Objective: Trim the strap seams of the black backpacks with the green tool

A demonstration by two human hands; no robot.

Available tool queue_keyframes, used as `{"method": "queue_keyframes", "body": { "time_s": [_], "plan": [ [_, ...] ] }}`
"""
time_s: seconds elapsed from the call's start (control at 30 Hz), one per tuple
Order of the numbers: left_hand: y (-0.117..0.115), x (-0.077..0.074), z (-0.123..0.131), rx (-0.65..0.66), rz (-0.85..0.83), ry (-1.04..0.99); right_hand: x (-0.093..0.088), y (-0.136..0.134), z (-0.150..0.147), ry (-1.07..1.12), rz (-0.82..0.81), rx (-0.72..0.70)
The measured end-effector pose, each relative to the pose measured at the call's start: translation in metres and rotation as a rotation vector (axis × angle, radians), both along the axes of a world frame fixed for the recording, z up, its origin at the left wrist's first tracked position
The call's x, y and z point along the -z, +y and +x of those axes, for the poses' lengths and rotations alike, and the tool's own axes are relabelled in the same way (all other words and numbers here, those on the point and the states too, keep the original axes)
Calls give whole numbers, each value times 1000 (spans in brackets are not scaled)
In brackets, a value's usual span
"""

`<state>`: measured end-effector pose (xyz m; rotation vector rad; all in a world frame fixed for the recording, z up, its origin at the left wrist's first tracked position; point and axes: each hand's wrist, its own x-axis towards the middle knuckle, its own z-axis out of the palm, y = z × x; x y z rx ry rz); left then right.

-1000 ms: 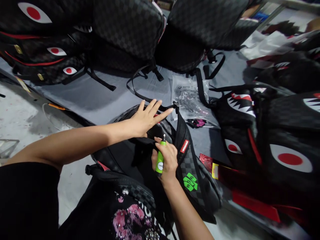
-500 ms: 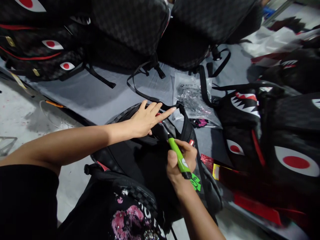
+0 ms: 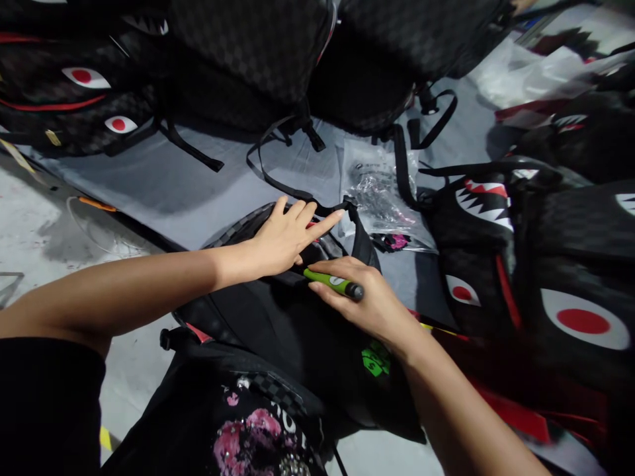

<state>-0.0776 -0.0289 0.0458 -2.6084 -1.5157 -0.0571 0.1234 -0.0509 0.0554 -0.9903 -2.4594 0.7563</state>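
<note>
A black backpack (image 3: 282, 324) lies in front of me, its upper opening showing dark, shiny material and a bit of red. My left hand (image 3: 285, 239) rests on the edge of that opening, fingers spread and the index finger pointing right. Close beside its thumb, my right hand (image 3: 360, 291) is closed around a green pen-like tool with a black end (image 3: 333, 282). The tool points left toward the opening, and its tip is hidden at the bag. A bright green patch (image 3: 376, 359) shows on the backpack below my right wrist.
Checkered black backpacks (image 3: 248, 59) stand along the back of the grey-covered table (image 3: 198, 192). A clear plastic bag (image 3: 380, 185) lies beyond my hands. Shark-face bags (image 3: 481, 205) crowd the right side, and loose black straps (image 3: 268, 175) trail across the cloth.
My right hand has moved up and turned, swinging the green tool from upright-slanted to nearly level, closer to my left thumb. My left hand stays on the opening's edge.
</note>
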Motion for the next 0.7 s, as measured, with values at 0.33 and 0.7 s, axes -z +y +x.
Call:
{"method": "queue_keyframes", "body": {
  "time_s": [0.33, 0.7],
  "plan": [
    [5, -12, 10, -21, -91, 64, 7, -15, 12, -11, -56, 93],
    [7, -8, 6, 0, -80, 46, 10, -14, -5, -48, 12, 131]
  ]
}}
